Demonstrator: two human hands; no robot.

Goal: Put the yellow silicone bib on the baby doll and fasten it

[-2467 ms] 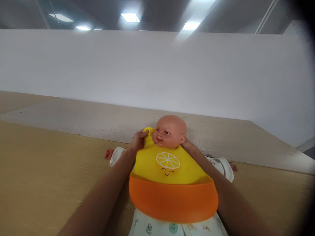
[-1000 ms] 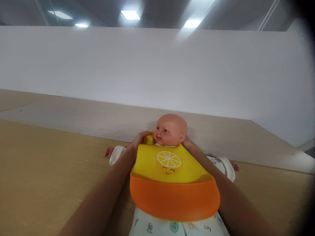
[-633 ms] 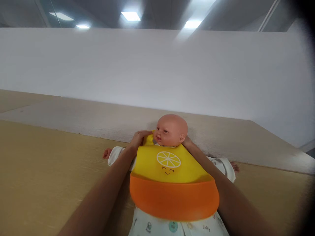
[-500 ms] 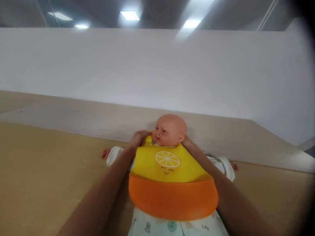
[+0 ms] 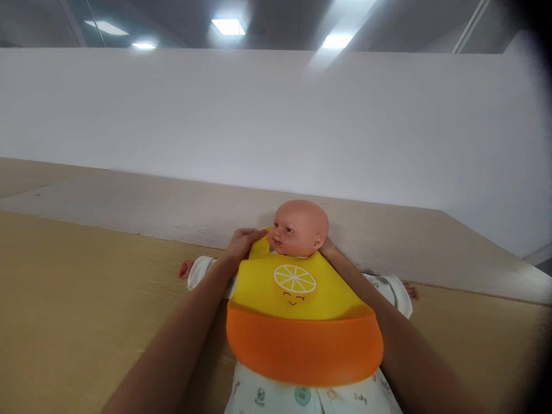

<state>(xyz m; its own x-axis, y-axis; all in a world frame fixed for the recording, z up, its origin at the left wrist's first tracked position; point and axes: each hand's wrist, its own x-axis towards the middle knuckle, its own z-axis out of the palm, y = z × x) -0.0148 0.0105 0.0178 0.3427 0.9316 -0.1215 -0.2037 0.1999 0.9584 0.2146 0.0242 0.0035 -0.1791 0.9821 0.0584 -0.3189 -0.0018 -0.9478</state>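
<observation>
- While both bare forearms reach in from the bottom corners, the left hand [image 5: 241, 244] curls its fingers around the bib's narrow yellow strap [image 5: 260, 247], gripping it just beside the doll's cheek.
- The right hand [image 5: 328, 247] sits at the doll's ear, its fingers tucked out of sight behind the bib's edge, so I cannot tell whether it is gripping.
- Lowest in view, a white onesie [image 5: 276, 397] carries small round prints and the readable word "Baby"; the finer print is too small to read.
- Above it, the silicone bib [image 5: 297, 293] ends in a wide orange pocket [image 5: 304, 351]. Its yellow panel bears a white citrus-slice drawing [image 5: 295, 278] over a small smiling face [image 5: 292, 297].
- The baby doll [image 5: 299, 227] lies on its back on a light wooden table [image 5: 86, 276], bald head turned toward the left hand, sleeved arms spread.
- Beyond it runs a pale board [image 5: 172, 201], then a white wall [image 5: 276, 126], with ceiling lights [image 5: 228, 26] overhead.
</observation>
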